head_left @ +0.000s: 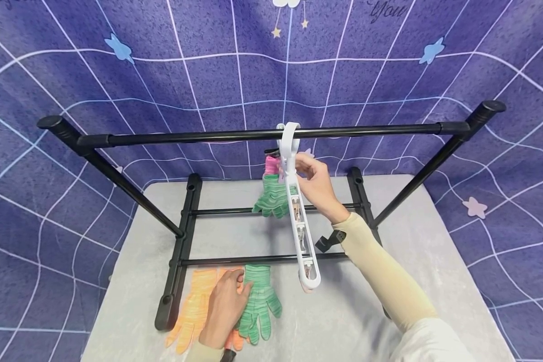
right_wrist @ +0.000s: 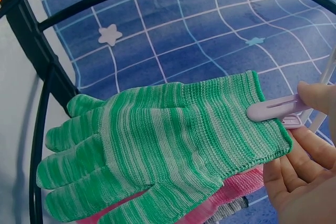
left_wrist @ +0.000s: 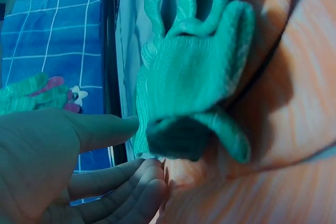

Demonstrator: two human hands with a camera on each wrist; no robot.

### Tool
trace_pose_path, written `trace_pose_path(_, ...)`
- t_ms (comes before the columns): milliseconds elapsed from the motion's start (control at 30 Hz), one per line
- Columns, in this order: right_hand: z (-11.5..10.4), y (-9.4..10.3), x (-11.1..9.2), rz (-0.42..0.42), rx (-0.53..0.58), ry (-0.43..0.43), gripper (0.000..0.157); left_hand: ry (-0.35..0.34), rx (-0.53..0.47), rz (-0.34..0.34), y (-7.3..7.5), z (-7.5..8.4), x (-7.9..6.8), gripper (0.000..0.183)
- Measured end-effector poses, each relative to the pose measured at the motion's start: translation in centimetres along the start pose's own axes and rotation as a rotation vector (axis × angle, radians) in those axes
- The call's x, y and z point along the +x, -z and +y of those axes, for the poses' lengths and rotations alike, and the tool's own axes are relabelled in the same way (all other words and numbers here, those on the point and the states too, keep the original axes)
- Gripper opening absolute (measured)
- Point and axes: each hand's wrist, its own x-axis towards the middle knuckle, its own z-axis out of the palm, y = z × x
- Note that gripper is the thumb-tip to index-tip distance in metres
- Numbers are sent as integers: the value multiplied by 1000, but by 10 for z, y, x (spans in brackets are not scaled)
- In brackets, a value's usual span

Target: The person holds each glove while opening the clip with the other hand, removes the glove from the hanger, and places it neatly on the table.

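My right hand (head_left: 317, 183) pinches a lilac clothespin (right_wrist: 275, 108) between thumb and fingers. The clothespin sits on the cuff of a green striped glove (right_wrist: 157, 135), which hangs with its fingers downward in the head view. Behind it shows a pink glove (right_wrist: 244, 184). Beside this hand, a white slotted hanger (head_left: 304, 264) hooks over the black top bar. Low on the table, my left hand (head_left: 228, 301) rests over orange gloves (head_left: 199, 296), its thumb right by the cuff of another green glove (left_wrist: 189, 77). In the left wrist view, thumb and fingers stand apart.
The black rack (head_left: 366, 131) spans the table, with slanted posts, feet and two low crossbars. Grey-white tabletop (head_left: 335, 306) lies in front. A purple-blue curtain (head_left: 163, 85) with lines and stars hangs behind. Small metal clips (head_left: 301, 236) show in the hanger's slots.
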Motion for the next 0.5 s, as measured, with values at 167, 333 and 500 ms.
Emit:
trace_pose_path(167,0,1,0,-1,-2,1,28,6,-5,10,6,-2,-2,34)
trace_pose_path(333,-1,1,0,-4,-10,4,28,25,12,22,11,-4,-2,32)
trace_pose_path(500,-2,1,0,7,-20,-3,28,20,37,51,18,-3,-1,31)
